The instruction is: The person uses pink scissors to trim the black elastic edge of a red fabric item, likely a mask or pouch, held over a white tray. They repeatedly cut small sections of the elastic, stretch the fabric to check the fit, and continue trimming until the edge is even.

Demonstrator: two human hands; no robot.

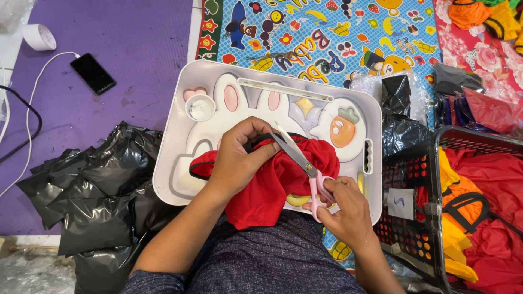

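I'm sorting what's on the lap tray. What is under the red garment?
The red garment lies on the white lap tray, covering part of its rabbit picture. The left hand presses on top. Anything beneath stays hidden.

Bare forearms, no sleeves; dark speckled trousers (272, 261).

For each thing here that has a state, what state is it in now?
scissors: blades open, held by the right hand
red garment: bunched on the tray, gripped by the left hand
lap tray: flat across the lap
phone: screen dark, cable plugged in
crate: filled with red and orange cloth
black bags: filled, piled up
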